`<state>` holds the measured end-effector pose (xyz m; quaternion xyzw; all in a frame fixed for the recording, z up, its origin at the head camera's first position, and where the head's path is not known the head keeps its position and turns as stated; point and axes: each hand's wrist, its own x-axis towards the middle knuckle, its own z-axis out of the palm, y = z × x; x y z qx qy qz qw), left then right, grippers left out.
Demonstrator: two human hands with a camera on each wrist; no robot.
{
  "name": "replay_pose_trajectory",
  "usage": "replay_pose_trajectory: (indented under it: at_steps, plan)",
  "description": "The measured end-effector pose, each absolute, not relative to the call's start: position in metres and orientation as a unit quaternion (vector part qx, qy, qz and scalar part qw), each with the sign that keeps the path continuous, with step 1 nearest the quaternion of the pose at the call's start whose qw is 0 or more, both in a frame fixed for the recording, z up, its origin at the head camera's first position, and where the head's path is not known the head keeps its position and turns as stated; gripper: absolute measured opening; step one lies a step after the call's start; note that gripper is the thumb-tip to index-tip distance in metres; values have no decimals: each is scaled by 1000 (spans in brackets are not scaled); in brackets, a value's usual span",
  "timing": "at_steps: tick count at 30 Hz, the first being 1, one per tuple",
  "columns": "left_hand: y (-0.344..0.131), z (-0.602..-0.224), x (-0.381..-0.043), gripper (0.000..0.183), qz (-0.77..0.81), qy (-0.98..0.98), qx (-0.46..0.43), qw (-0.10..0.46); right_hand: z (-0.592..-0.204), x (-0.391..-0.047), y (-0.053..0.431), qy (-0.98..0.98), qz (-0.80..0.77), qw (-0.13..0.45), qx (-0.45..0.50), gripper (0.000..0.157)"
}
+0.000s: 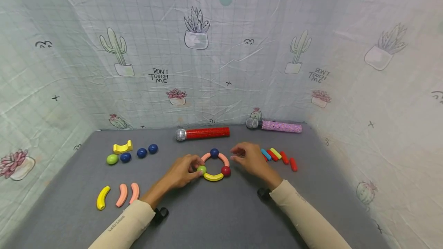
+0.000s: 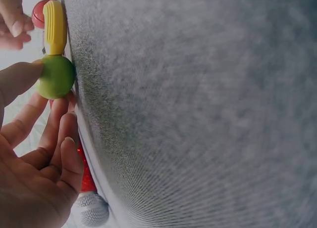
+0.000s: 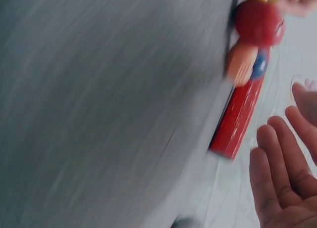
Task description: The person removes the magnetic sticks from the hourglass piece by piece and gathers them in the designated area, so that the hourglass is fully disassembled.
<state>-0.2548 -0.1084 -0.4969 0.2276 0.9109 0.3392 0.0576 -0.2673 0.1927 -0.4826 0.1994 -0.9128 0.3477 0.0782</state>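
A ring of toy pieces lies on the grey table in the head view: a blue ball [image 1: 214, 153] at the far side, two pink curved pieces, a red ball [image 1: 225, 171] at right, a yellow curved piece [image 1: 213, 177] at the near side and a green ball [image 1: 202, 170] at left. My left hand [image 1: 183, 170] pinches the green ball [image 2: 56, 77] between thumb and fingers, and the yellow piece [image 2: 55, 27] meets that ball. Just right of the ring, my right hand [image 1: 252, 159] hovers with relaxed fingers [image 3: 285, 163] and holds nothing.
Red [image 1: 207, 133] and purple [image 1: 282, 126] toy microphones lie along the back. Several small coloured sticks [image 1: 284, 157] sit beyond my right hand. At left are blue balls [image 1: 142, 153], a green ball [image 1: 112, 159], a yellow notched block [image 1: 122, 147] and curved pieces [image 1: 122, 195].
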Motion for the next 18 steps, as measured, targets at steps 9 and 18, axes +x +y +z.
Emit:
replay_pose_trajectory:
  at_steps: [9, 18]
  plan:
    - [-106, -498, -258, 21, 327, 917, 222, 45, -489, -266, 148, -891, 346, -17, 294, 25]
    - [-105, -495, -261, 22, 286, 924, 252, 11, -492, -265, 126, -889, 297, -56, 343, 15]
